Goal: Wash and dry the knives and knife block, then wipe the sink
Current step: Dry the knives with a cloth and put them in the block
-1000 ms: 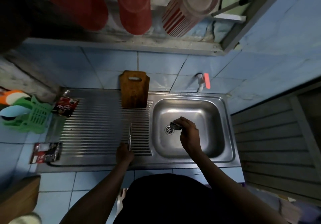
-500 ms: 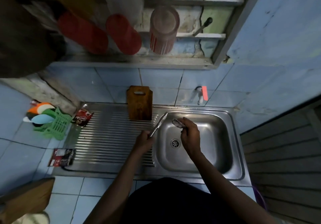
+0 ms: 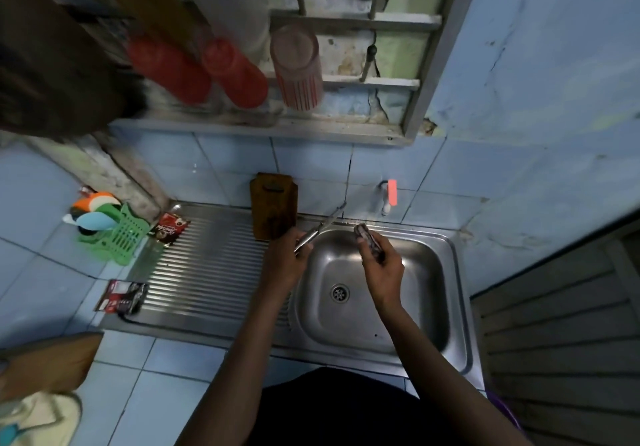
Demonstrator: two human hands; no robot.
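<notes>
We see the left hand (image 3: 287,258) gripping a knife (image 3: 320,227) by its handle, the blade slanting up and to the right over the back left corner of the sink (image 3: 446,310), its tip near the tiled wall (image 3: 311,158). The right hand (image 3: 382,265) is curled round a dark scrubbing pad (image 3: 370,240), held above the basin just right of the blade and apart from it. The drain (image 3: 339,293) lies below, between the two wrists. A wooden knife block (image 3: 274,205) stands upright at the back of the ribbed draining board (image 3: 207,272), just left of the knife and close to the left hand. A tap (image 3: 388,196) with a pink handle juts from the wall behind the sink. Two sachets (image 3: 169,229) lie at the left edge of the draining board, and a green basket (image 3: 117,238) with sponges sits on the blue tiles beside them. Red cups (image 3: 235,71) hang on the rack above
</notes>
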